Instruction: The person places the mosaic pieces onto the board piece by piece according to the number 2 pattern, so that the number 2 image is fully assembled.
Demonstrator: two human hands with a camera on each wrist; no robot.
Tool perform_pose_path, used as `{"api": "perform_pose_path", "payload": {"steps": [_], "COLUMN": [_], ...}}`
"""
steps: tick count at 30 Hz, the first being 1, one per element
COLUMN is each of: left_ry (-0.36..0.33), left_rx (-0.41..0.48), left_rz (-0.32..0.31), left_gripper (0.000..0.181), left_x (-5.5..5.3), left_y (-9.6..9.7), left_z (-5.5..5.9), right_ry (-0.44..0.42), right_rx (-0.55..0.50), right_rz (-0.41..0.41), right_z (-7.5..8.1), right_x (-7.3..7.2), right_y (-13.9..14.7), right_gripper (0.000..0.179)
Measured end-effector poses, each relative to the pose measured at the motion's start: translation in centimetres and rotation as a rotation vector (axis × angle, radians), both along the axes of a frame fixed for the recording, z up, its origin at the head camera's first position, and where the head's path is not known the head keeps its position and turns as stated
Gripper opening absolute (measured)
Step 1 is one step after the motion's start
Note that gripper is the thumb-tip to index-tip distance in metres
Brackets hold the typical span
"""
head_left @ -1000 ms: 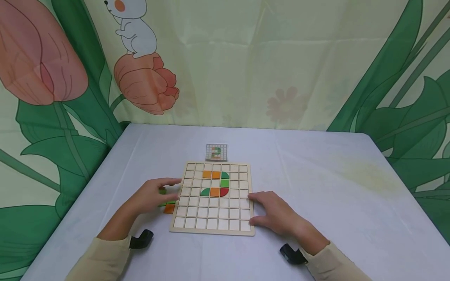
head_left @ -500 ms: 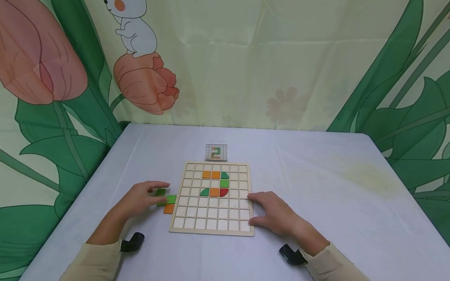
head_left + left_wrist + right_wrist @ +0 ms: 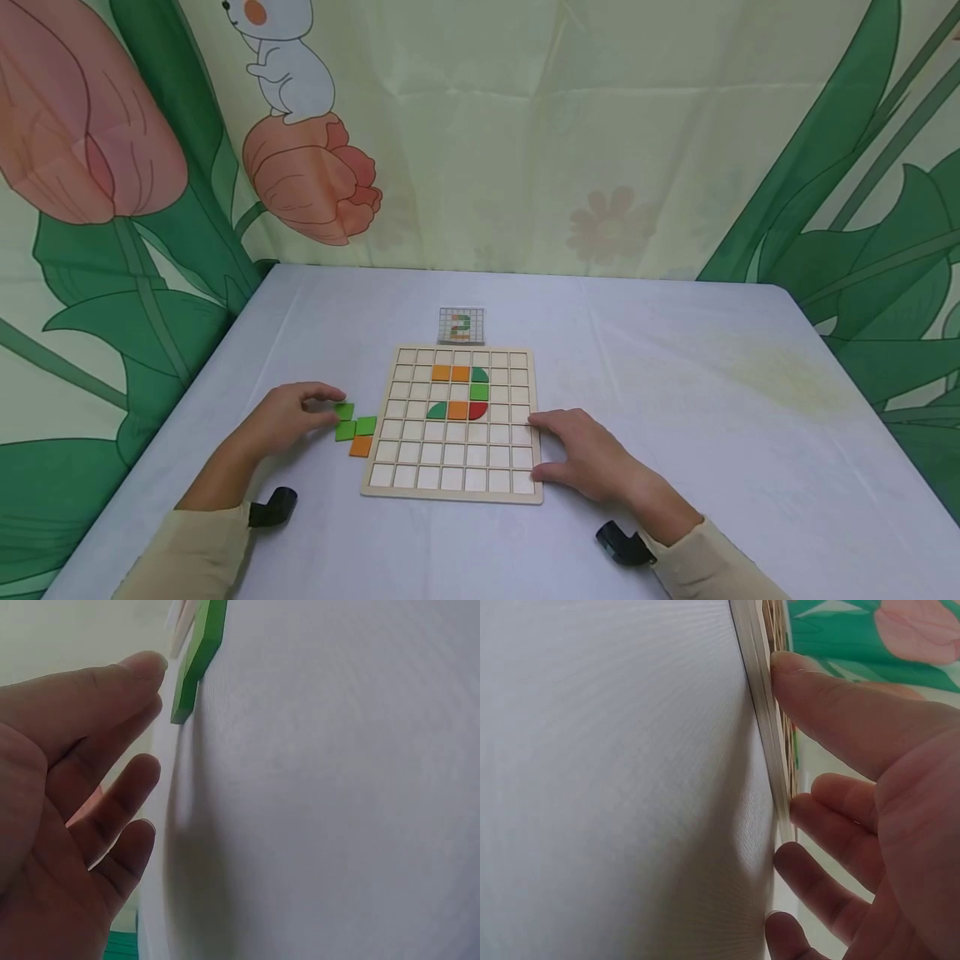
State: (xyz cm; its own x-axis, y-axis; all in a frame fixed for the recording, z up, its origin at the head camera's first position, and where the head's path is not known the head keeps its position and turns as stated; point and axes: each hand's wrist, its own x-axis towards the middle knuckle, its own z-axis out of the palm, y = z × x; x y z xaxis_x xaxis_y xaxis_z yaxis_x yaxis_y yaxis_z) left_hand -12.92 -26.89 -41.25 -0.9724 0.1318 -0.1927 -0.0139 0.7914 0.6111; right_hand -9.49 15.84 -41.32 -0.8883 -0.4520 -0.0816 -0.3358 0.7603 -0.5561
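A square wooden grid board (image 3: pixel 442 492) lies mid-table in the head view. Orange, green and red tiles fill some of its cells, among them a red quarter-round tile (image 3: pixel 477 410) and a light green square tile (image 3: pixel 479 392). To the board's left lie loose green tiles (image 3: pixel 345 431) and an orange square tile (image 3: pixel 360 447). My left hand (image 3: pixel 288 414) is beside them, its fingertips right at the farthest green tile (image 3: pixel 345 411). The left wrist view shows green tile edges (image 3: pixel 202 641) just past the thumb and fingers. My right hand (image 3: pixel 588 454) rests its fingertips on the board's right edge.
Behind the board lies a small card (image 3: pixel 461 326) with a printed grid and coloured pattern. White cloth (image 3: pixel 675 358) covers the table. A curtain (image 3: pixel 480 150) with tulips and a rabbit hangs behind the far edge.
My left hand has moved left, away from the board's left edge to the loose tiles, uncovering more of them. The right hand has stayed at the board's right edge.
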Motion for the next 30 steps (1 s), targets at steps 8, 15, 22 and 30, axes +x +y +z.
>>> {"api": "perform_pose_path", "payload": {"steps": [8, 15, 22, 30], "left_ry": [0.005, 0.007, 0.029, 0.047], "left_rx": [-0.012, -0.01, -0.032, -0.086], "left_rz": [0.006, 0.001, 0.02, 0.039], "left_gripper": [0.03, 0.029, 0.028, 0.027], "left_x": [-0.04, -0.09, -0.36, -0.48], "left_y": [-0.04, 0.06, -0.09, 0.21], "left_z": [0.01, -0.21, -0.66, -0.63], "right_ry": [-0.006, 0.004, -0.002, -0.004], "right_rx": [-0.001, -0.001, -0.006, -0.01], "right_rz": [-0.005, 0.005, 0.005, 0.002], "right_z": [0.1, 0.07, 0.06, 0.05], "right_x": [-0.02, -0.02, -0.02, 0.01], "right_y": [-0.01, -0.04, -0.05, -0.01], "right_gripper": [0.066, 0.066, 0.066, 0.066]}}
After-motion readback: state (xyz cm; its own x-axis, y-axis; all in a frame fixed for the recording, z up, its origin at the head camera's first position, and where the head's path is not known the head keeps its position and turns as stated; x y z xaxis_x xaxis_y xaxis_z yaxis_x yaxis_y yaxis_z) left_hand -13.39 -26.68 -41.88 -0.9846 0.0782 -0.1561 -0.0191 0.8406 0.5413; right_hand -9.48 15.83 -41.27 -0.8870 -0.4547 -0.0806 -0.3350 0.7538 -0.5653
